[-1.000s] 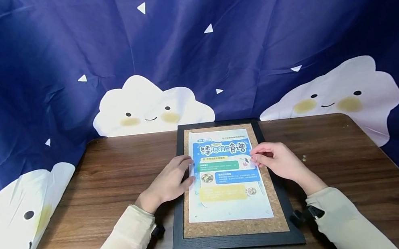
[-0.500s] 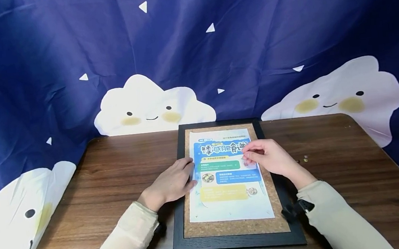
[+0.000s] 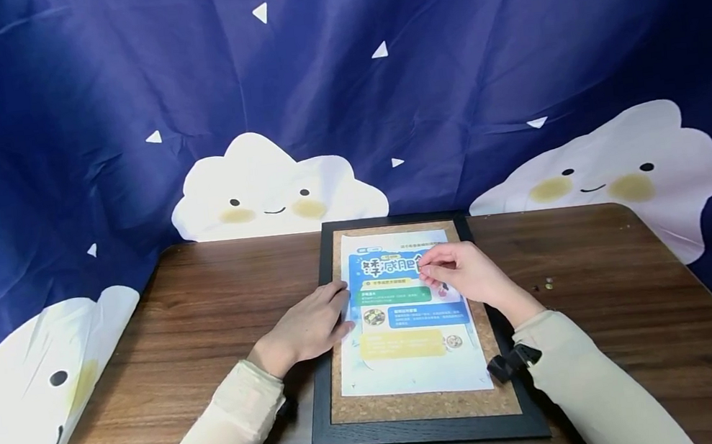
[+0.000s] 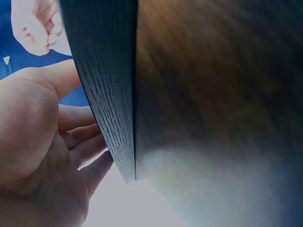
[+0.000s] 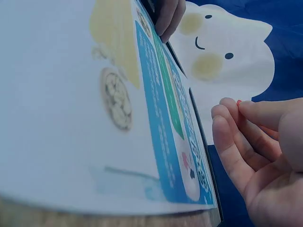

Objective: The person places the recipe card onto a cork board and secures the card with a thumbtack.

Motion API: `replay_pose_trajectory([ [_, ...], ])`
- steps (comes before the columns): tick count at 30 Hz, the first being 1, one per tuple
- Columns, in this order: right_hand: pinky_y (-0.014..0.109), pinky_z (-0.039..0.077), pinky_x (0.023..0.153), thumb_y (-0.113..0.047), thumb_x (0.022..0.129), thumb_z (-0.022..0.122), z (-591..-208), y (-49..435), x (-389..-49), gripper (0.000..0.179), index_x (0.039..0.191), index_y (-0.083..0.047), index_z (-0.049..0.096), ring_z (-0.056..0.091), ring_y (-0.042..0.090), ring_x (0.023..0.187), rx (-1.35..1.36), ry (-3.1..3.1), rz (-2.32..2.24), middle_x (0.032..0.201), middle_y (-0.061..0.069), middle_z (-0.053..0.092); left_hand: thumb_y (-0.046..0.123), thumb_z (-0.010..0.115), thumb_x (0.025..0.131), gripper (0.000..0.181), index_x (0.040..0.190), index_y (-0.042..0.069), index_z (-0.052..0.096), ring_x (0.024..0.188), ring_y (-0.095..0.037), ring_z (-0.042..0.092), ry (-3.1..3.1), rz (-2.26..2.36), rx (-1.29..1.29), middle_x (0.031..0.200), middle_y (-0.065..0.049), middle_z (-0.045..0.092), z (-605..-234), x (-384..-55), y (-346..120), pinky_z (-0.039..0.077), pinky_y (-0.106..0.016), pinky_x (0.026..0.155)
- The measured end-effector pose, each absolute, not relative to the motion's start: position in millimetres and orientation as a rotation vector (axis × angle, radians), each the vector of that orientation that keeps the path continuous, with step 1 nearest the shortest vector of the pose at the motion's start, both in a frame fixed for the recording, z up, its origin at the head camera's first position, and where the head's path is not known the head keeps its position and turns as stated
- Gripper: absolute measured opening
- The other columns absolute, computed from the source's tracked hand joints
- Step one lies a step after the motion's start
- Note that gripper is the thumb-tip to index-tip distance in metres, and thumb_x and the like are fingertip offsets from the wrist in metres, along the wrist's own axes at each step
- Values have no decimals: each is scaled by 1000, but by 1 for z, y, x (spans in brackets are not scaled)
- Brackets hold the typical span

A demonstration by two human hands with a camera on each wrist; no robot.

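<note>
Right hand [image 3: 468, 274]: fingers pinch tiny red object [image 5: 239, 102] over poster [image 3: 410, 316]. Left hand [image 3: 305, 328]: fingers relaxed at its edge.

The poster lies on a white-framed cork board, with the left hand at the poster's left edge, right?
No: the head view shows a black frame. The rest holds: the poster on the cork board, left hand at the poster's left edge.
</note>
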State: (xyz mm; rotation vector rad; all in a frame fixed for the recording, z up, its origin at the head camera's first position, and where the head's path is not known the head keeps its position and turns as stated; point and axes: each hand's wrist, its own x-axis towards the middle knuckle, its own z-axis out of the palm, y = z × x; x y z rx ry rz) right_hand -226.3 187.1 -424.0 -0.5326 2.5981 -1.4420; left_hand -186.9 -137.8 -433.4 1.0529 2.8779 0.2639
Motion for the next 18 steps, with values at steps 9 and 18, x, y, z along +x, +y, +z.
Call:
replay_pose_trajectory([
  [9, 27, 65, 79, -8, 106, 69, -419, 170, -238, 18, 117, 3, 76, 78, 23, 87, -508, 2568, -1445, 100, 14, 81, 30, 64, 110, 60, 154, -10, 52, 150, -39, 50, 2883, 244, 1054, 161, -25, 50, -434, -186, -139, 43, -49, 125],
  [18, 29, 66, 83, -6, 108, 65, -418, 151, -250, 20, 120, 8, 73, 78, 27, 91, -517, 2493, -1473, 104, 20, 80, 30, 64, 111, 59, 153, -10, 53, 149, -40, 51, 2885, 244, 1076, 161, -25, 50, -436, -187, -140, 44, -50, 124],
])
